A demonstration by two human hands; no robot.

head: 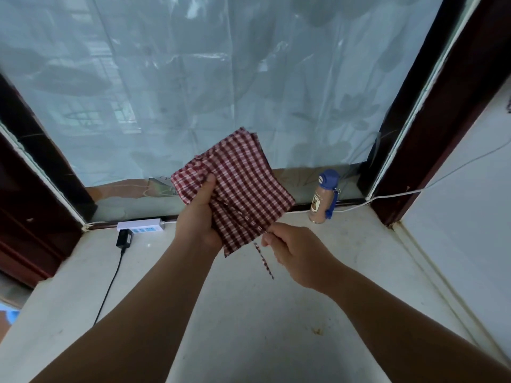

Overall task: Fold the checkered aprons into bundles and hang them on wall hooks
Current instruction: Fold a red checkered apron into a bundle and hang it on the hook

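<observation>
A red-and-white checkered apron [243, 178] is folded into a flat, roughly square bundle and held up above the stone sill. My left hand [197, 217] grips the bundle's left side, thumb on top and fingers underneath. My right hand [293, 250] pinches the apron's thin checkered strap [264, 261] at the bundle's lower corner; the strap's loose end dangles down below the fingers. No wall hooks are in view.
A pale stone window sill [235, 313] lies below the hands. A white power strip [139, 225] with a black adapter and cable sits at the back left. A bottle with a blue cap [323, 197] stands at the back right beside a white cable. Dark window frames flank the curtained glass.
</observation>
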